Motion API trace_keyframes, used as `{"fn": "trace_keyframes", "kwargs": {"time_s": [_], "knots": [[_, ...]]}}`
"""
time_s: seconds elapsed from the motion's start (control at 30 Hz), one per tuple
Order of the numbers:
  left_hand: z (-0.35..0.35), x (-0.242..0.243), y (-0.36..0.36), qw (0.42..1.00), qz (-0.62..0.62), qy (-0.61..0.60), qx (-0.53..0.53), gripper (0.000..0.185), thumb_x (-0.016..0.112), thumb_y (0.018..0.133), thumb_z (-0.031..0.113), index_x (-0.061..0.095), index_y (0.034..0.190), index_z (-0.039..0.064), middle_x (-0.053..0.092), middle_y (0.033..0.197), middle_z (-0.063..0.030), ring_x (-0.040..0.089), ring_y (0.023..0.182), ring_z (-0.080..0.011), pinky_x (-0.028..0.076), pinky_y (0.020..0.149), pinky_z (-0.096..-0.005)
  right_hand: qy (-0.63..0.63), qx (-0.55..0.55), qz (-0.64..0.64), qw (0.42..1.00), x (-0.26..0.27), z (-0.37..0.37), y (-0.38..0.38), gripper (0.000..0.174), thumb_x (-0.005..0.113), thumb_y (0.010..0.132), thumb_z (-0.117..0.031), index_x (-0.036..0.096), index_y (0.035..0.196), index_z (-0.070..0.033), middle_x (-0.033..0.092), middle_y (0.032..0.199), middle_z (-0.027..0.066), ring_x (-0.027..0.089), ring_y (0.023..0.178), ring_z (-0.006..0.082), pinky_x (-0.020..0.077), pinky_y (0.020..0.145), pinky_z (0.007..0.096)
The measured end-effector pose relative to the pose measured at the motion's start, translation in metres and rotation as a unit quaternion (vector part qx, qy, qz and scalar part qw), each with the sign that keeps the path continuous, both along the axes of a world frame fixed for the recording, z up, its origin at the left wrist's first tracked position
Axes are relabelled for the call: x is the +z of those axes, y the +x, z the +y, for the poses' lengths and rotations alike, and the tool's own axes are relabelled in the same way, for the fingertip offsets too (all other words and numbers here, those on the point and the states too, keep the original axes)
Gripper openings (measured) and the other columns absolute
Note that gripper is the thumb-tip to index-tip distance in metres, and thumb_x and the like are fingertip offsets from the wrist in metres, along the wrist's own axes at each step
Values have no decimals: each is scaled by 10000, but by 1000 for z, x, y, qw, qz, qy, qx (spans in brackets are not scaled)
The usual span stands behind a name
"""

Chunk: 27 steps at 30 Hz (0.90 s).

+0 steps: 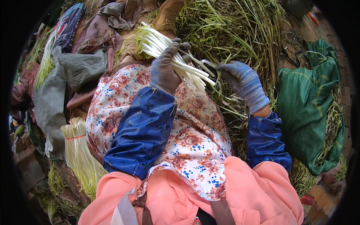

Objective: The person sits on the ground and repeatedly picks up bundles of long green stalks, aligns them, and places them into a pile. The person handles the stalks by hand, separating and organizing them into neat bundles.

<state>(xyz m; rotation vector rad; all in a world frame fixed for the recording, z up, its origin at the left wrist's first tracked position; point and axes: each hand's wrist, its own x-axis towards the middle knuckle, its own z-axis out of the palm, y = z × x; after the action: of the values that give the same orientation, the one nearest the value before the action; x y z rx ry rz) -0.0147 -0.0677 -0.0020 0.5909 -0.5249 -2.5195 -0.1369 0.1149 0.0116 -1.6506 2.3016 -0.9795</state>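
My left hand (167, 66), in a grey-blue knit glove, is closed around a bundle of white-stemmed garlic chives or similar stalks (187, 67) above my floral apron (191, 137). The pale cut-looking ends point right and the yellow-green tips point up and left. My right hand (243, 81), in the same kind of glove, is beside the bundle, its fingers bent near the end of a thin, loose strand. Whether its fingertips hold that strand cannot be told. Blue sleeve covers reach up both forearms.
A pile of green leaves and stalks (225, 31) lies ahead. A green mesh sack (301, 98) stands on the right. At the left are a tied bundle of pale stalks (81, 152), grey sheeting (49, 112) and loose stalks (46, 62). A brown boot (167, 17) is at the top.
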Motion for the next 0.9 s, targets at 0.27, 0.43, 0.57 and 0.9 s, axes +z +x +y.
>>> {"fn": "trace_keyframes", "kwargs": {"time_s": [0.27,0.43,0.57,0.9], "knots": [[-4,-3,8,996,55,9,-73,221,531,824,115,520,1030,36,601,844,-93,567,674,-184,486,564,-287,-81,-14,-13,997,16,11,4,414,649,718,-76,528,1113,-76,512,1153,113,516,1043,249,447,857,314],[0,1,12,994,53,-22,-88,247,533,812,117,498,1036,20,600,843,-100,569,650,-180,488,544,-270,-6,83,-151,985,16,-21,9,257,619,758,-122,583,1006,-61,604,926,121,592,849,243,473,728,305],[-8,4,16,995,80,-18,-61,207,507,833,106,504,1025,27,594,818,-108,564,685,-175,481,552,-245,85,54,-143,985,-1,20,-1,170,586,780,-110,615,946,-88,622,822,101,603,747,246,482,648,316],[13,5,7,992,72,58,-83,218,572,815,124,521,1017,62,602,871,-100,570,647,-166,486,552,-257,12,-35,-147,988,13,11,40,396,640,731,-167,526,1102,-84,600,912,165,583,836,321,474,722,354]]}}
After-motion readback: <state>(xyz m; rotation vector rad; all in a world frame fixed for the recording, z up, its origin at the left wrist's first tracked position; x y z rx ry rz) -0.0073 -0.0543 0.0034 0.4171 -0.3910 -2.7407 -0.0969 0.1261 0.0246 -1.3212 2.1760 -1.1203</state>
